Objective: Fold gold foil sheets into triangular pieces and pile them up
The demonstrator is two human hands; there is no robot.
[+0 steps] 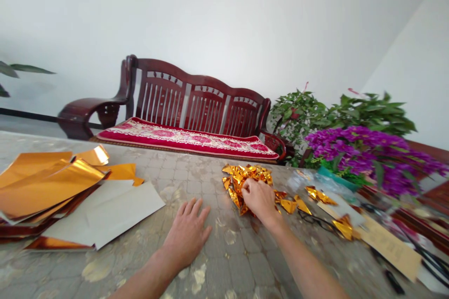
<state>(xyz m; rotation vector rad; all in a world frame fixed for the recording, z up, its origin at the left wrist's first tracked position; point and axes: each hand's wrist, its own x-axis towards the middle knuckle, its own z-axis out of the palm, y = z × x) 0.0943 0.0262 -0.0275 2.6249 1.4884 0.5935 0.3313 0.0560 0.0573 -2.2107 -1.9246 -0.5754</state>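
My left hand (189,229) lies palm down on the patterned tablecloth (242,271), fingers spread, holding nothing. To its right, my right hand (258,198) is curled closed against a heap of folded gold foil pieces (233,194). Whatever its fingers may pinch is hidden by the hand. Left of my left hand is a stack of gold foil sheets (52,182), some turned over to show a pale side (122,215). Loose folded gold pieces (288,205) trail off to the right of the heap.
A pair of glasses (321,222), a brown card strip (389,245), clear plastic wrapping (303,178) and a dark pen-like object (393,281) lie at the right. Purple flowers (365,152) stand behind them. Beyond the table is a wooden bench (206,103) with a red cushion (189,139).
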